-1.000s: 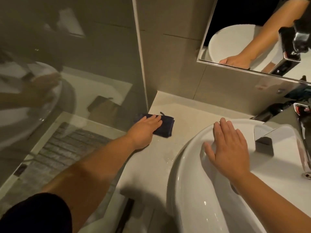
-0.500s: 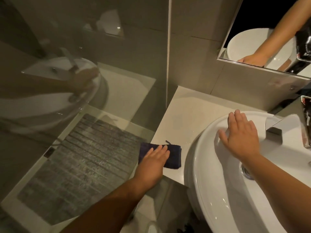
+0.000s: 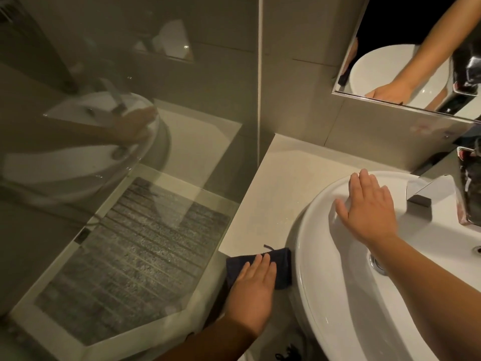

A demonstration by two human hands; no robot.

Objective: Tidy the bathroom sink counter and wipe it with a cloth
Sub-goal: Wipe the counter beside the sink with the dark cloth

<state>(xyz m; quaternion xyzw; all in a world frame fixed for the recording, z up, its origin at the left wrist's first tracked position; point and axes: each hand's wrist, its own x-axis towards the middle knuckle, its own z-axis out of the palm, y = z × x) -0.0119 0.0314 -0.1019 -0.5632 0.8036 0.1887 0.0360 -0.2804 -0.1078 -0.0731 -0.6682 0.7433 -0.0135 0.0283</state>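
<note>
Cloth [image 3: 282,264], dark and folded, lies at the counter's front edge, just beside the sink [image 3: 338,321], with part of it seeming to overhang the edge. Your left hand [image 3: 253,287] rests flat on it, fingers straight and together, pressing down rather than gripping. Your right hand [image 3: 367,214] is spread open on the sink's far rim, holding nothing, and looks to be steadying you. Judging by this, you are at the near end of a wiping stroke on the strip of counter [image 3: 273,183] left of the sink. To do it well, keep the palm's weight over the part of the cloth that sits on the counter, so it does not slip off the front edge, and run it back toward the wall in overlapping passes. Work the cloth into the curve where the sink meets the counter, since water likely gathers there. The counter is pale and smooth, with a faint speckle near the sink that may be droplets; no loose items show on this strip. A glass panel [image 3: 156,152] closes its left side, with a grey slatted floor [image 3: 135,259] beyond. Tiled wall and a mirror [image 3: 390,48] stand behind, and a chrome tap [image 3: 426,191] is at the sink's far right.
</note>
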